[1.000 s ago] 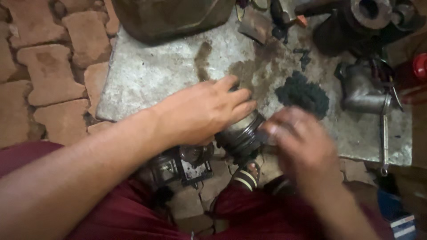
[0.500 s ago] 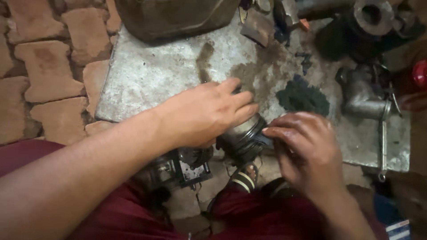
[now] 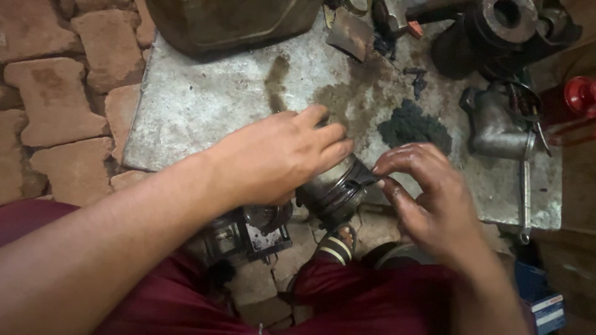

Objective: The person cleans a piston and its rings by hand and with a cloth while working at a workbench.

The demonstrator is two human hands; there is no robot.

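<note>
My left hand [image 3: 279, 155] lies over the top of a dark, greasy cylindrical engine part [image 3: 338, 189] with ring grooves, gripping it from above. My right hand [image 3: 422, 192], fingers oily and bent, touches the right end of that same part with its fingertips. The part is held at the near edge of a stained metal sheet [image 3: 205, 105], above my maroon-clad legs. Below my left wrist a black machine block [image 3: 248, 232] rests between my knees.
A dented metal container [image 3: 230, 22] stands at the sheet's far edge. A pile of black grime [image 3: 413, 124] lies mid-sheet. A grey pipe elbow [image 3: 496, 127], heavy dark castings [image 3: 503, 31], a spanner [image 3: 524, 198] and a red object [image 3: 580, 93] sit right. Brick paving [image 3: 56, 105] lies left.
My right hand has moved up and left from a blurred position until its fingertips meet the end of the cylindrical part. The left hand has kept its hold.
</note>
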